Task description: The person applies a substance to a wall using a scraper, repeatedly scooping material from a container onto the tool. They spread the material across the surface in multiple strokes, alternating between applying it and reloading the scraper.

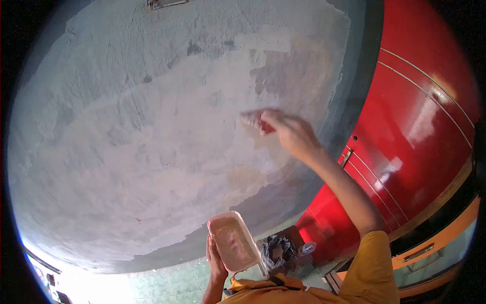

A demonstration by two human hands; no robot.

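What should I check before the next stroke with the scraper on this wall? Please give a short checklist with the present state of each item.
1. Right hand grips the scraper: ok.
2. Scraper blade lies against the wall: cannot tell, it is blurred.
3. Left hand holds the tray: ok.
4. Tray has paste inside: ok.
5. Scraper is apart from the red door: ok.

wall [152,126] – grey, patchy pale putty | door [420,126] – glossy red | tray [234,242] pinkish-white | sleeve [372,263] mustard yellow
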